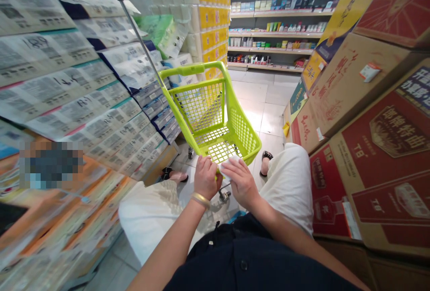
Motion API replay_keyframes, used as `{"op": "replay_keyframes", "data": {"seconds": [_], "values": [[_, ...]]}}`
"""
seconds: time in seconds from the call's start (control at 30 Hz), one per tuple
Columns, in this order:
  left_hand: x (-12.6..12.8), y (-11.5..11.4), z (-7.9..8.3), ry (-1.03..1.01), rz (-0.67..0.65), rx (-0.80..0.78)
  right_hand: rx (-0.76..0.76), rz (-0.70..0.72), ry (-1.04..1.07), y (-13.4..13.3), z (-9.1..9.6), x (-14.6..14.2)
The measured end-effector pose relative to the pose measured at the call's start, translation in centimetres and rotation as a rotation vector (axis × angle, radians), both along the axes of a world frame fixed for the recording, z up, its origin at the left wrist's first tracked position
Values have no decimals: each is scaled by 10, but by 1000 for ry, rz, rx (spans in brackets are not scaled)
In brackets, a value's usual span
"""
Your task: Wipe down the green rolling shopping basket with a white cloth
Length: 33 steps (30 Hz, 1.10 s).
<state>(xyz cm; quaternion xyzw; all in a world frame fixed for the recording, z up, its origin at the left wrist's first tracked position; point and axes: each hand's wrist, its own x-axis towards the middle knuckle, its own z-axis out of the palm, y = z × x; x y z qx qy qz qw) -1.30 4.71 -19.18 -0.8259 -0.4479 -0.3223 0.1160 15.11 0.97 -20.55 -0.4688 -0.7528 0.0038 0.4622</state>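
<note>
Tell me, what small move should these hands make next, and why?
Perhaps the right hand should slide the white tissue along the lime-green cart's rim: it presses the tissue there, while the left hand grips the rim steady.

A pixelated patch [50, 164] blurs part of a package [63, 206] at the left of the frame. The left hand [204, 178] and right hand [240, 184] cover most of a white item [228, 165]. Goods on the far shelves [277, 27] are too small to identify, and cardboard cartons [372, 107] run off the right edge.

You wear a navy buttoned top [248, 255], loose white trousers [289, 188], black sandals [267, 156], and a gold bangle [200, 200] on your left wrist [205, 194].
</note>
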Motion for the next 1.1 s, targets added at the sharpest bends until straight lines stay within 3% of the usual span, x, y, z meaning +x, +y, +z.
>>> {"op": "replay_keyframes", "data": {"seconds": [0.1,0.27,0.33,0.5,0.57,0.73,0.97,1.1], "values": [[-2,0,0,9,-7,-3,15,-12,-6,4,0,10],[-1,-2,-1,-9,11,-8,18,-295,134,18,-5,43],[0,-2,-1,-11,20,3,18,-258,126,14,-6,33],[-3,-2,1,2,-2,41,23,22,-1,0,-3,1],[-4,-2,1,13,-1,42,28,1,11,4,-2,10],[-1,-2,-1,-1,17,17,51,-206,99,14,-5,37],[-4,-3,-1,3,17,-17,42,23,-29,4,-4,10],[-4,-3,-1,2,11,-8,67,-172,56,16,-3,35]]}}
